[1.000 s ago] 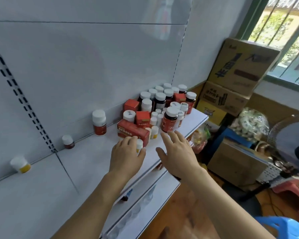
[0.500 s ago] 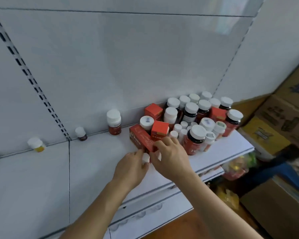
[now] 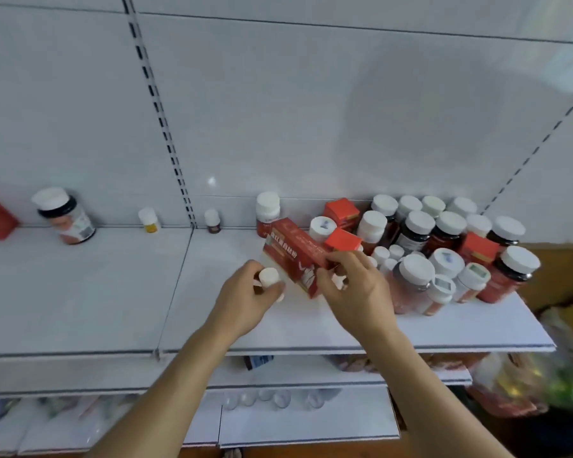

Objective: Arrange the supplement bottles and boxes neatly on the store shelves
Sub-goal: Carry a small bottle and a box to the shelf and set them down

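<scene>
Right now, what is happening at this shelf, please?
A person is sorting supplements on a white metal store shelf. The left hand grips a small white-capped bottle, and the right hand pinches the near end of a long red cardboard box, lifted and tilted. A crowded cluster of white-capped bottles and red boxes waits on the right.

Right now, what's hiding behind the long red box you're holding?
Behind the long red box, which the right hand holds, a white-capped bottle and a small red box peek out. Their lower parts are covered.
</scene>
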The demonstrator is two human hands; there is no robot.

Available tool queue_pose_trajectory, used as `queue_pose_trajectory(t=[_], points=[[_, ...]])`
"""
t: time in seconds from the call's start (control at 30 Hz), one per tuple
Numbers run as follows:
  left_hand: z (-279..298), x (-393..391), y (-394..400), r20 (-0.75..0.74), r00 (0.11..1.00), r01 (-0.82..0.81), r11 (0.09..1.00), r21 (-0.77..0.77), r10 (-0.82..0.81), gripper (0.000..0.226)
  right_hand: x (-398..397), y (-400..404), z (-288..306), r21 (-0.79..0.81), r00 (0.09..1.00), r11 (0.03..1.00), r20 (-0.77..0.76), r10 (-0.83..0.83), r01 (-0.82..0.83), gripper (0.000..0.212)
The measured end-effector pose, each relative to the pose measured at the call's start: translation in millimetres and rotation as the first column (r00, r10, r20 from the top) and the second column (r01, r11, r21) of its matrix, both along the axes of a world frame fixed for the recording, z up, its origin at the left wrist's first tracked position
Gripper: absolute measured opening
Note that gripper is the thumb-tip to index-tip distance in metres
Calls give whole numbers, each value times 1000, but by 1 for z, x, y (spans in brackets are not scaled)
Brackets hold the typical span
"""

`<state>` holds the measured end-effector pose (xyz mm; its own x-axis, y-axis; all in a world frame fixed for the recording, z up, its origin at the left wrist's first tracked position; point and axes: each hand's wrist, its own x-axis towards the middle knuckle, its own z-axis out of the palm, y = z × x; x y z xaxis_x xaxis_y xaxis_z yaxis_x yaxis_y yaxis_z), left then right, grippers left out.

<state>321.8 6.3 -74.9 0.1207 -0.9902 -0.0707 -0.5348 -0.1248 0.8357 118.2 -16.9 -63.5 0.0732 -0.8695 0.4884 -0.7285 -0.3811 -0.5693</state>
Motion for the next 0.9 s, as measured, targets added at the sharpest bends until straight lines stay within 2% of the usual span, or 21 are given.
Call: queue_pose_trajectory(t=[0.13, 0.3, 0.43, 0.57, 0.63, 0.7, 0.77, 0.83, 0.9], points=[[12, 10, 16, -182, 973, -150, 988, -29, 142, 21, -2, 1, 18, 118, 984, 989, 166, 69, -89, 17], [18, 31, 36, -205, 954, -246, 963, -108, 220, 21, 13, 6, 29, 207, 961, 963, 247, 120, -174, 13], [22, 54, 54, -185, 936, -327, 933, -152, 298, 29, 39, 13, 38, 206, 940, 953, 305, 153, -222, 12], [31, 86, 70, -495, 826, -354, 932, -79, 271, 19, 71, 19, 45, 189, 943, 957, 291, 160, -221, 12], [35, 107, 79, -559, 788, -335, 941, -39, 258, 24, 91, 23, 49, 190, 948, 957, 273, 165, -221, 12], [38, 131, 89, -560, 791, -319, 947, -35, 246, 35, 113, 29, 53, 185, 950, 959, 265, 163, -216, 10], [40, 156, 98, -513, 823, -328, 941, -81, 243, 36, 137, 36, 57, 190, 945, 958, 288, 157, -217, 12], [37, 182, 106, -383, 886, -337, 930, -148, 260, 33, 158, 42, 57, 193, 949, 959, 275, 153, -210, 12], [31, 206, 110, -180, 947, -299, 933, -199, 265, 34, 176, 47, 53, 180, 968, 966, 203, 148, -185, 14]])
